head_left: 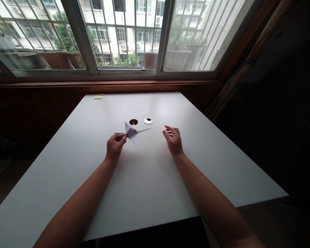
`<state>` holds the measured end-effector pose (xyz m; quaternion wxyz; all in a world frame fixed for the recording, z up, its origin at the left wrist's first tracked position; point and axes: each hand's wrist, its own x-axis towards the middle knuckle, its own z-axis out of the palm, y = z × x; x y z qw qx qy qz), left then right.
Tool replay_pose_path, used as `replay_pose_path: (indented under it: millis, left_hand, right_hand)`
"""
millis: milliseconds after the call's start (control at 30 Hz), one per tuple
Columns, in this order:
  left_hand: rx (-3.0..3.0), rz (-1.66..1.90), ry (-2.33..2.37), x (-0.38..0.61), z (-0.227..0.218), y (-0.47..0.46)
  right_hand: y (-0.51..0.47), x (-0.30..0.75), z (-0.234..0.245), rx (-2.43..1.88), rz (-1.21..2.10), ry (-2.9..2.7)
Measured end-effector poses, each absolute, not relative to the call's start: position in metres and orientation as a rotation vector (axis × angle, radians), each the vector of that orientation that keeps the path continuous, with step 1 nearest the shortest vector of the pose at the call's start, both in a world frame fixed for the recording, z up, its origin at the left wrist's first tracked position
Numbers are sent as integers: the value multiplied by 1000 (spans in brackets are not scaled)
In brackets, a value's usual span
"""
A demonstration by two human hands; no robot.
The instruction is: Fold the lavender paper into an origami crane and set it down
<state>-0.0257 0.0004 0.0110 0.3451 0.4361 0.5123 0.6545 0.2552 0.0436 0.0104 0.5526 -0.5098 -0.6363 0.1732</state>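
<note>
A folded white paper crane [131, 133] is held above the table, its wings spread and one thin point reaching to the right. My left hand [115, 145] pinches it at its left end between thumb and fingers. To the right, my right hand [173, 140] hovers apart from the crane, fingers loosely curled and separated, with nothing in them. Beneath both hands lies the white tabletop [147, 186].
Behind the crane, the table has a round hole [133, 122] and beside it a round silvery cover [148, 121] with a dark opening. Yellow sticky notes [99, 96] lie at the far left edge. A barred window [126, 34] rises beyond the table.
</note>
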Motion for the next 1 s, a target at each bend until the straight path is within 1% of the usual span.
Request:
replay_pose_path:
  millis: [67, 200, 467, 733, 1000]
  left_hand:
    - [1071, 1727, 1317, -29, 8, 4]
    - [1005, 1719, 1273, -30, 4, 7]
    - [1045, 1531, 1145, -19, 10, 2]
    - [1157, 1328, 1063, -17, 11, -2]
    - [1143, 1337, 1089, -14, 11, -1]
  right_hand:
    - [47, 256, 6, -1195, 521, -1503]
    - [44, 251, 6, -1101, 622, -1649]
    - [33, 235, 9, -889, 965, -1774]
    - [24, 226, 15, -802, 1130, -1685]
    - [24, 223, 8, -793, 1354, -1587]
